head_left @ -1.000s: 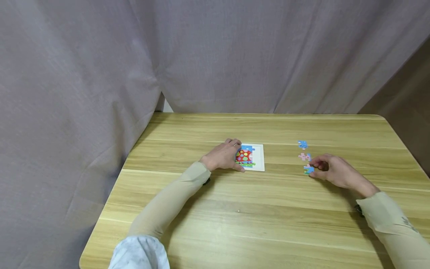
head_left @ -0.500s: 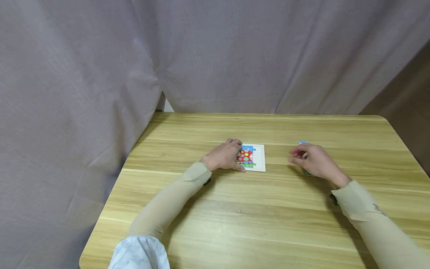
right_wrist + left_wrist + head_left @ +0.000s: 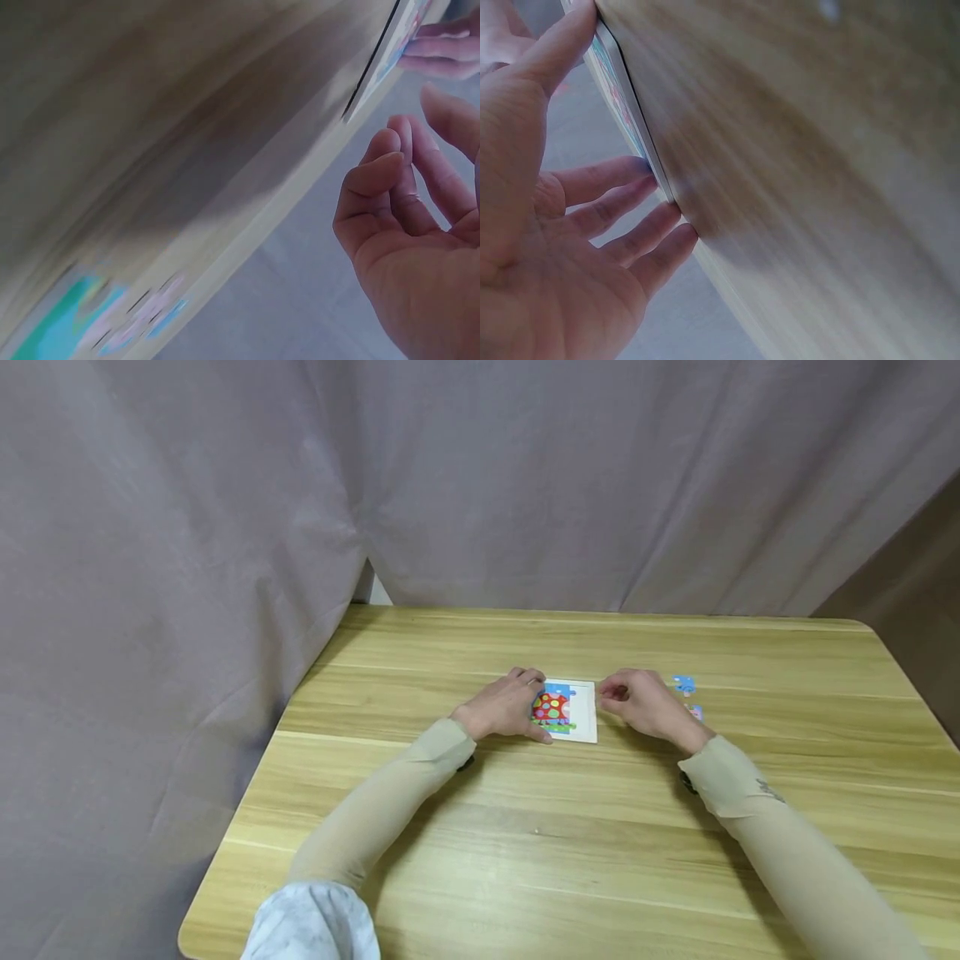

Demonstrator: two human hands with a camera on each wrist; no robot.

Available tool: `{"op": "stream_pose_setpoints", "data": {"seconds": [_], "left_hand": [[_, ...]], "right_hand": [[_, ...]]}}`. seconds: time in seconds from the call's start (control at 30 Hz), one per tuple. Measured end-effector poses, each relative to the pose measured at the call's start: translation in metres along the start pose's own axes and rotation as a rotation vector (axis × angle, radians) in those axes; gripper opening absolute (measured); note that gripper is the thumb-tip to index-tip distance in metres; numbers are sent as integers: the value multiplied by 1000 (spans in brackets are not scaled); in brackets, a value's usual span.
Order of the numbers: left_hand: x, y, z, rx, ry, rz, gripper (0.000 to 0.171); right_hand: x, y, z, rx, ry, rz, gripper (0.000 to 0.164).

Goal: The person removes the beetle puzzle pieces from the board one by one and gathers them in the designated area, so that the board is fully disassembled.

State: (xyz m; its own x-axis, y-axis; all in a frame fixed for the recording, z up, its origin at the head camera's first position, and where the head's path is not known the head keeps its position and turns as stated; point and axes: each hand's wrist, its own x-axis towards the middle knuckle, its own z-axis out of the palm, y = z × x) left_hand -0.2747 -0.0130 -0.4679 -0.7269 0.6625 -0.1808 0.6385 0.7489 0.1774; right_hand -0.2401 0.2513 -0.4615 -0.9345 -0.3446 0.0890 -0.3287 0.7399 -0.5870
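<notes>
A white puzzle board (image 3: 583, 727) lies on the table, its left part filled with a picture of a red spotted shape on blue and green. My left hand (image 3: 506, 706) grips its left side, with the thumb at the near corner and the fingers at the far edge. In the left wrist view, fingertips (image 3: 660, 187) meet the board's edge. My right hand (image 3: 641, 702) is at the right edge of the board, fingers bent together in a pinching shape. I cannot tell whether a piece is between them.
Right of the board lie a blue puzzle piece (image 3: 683, 684) and a pink and blue piece (image 3: 697, 712). A green and blue piece (image 3: 56, 326) shows in the right wrist view. A grey curtain (image 3: 510, 485) hangs behind the wooden table (image 3: 525, 877).
My right hand has moved left from the loose pieces to the board's right edge. My left hand has stayed at the board's left side.
</notes>
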Motion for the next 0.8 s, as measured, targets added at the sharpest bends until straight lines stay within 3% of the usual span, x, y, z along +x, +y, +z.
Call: {"op": "stream_pose_setpoints", "data": {"seconds": [0.43,0.8], "left_hand": [[2,-1,2,12,17,9,89],[3,-3,3,-3,22,5,87]], "right_hand": [[33,-11,21,-87,-100,1,14],[48,-15,29,-148,-116,-9,10]]}}
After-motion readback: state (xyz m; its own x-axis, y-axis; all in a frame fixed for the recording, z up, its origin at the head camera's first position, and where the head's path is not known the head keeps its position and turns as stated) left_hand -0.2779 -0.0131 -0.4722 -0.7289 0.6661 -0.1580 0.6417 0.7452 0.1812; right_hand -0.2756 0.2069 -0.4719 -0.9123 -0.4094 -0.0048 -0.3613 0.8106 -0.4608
